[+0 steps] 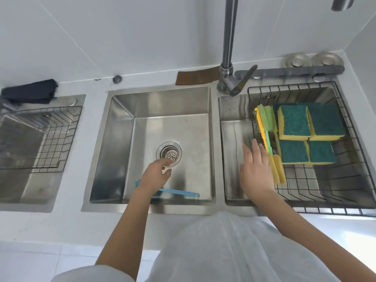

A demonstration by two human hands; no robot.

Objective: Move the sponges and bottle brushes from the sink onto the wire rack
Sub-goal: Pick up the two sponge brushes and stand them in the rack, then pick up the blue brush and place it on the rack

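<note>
1. Done: four sponges (309,133) and two bottle brushes (268,139) lie on the wire rack (345,180).
2. Left: a blue bottle brush (179,192) in the sink (122,149).
3. Left hand (156,176) loosely curled, empty above it; right hand (255,169) spread, empty.

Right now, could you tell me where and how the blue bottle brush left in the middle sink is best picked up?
Grip the blue bottle brush by its thin bare handle, from above. It lies flat along the sink's near wall; the left hand hides its head.

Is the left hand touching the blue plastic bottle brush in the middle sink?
Cannot tell. In the head view the left hand hides the blue plastic bottle brush's head end, hiding any contact or gap.
</note>
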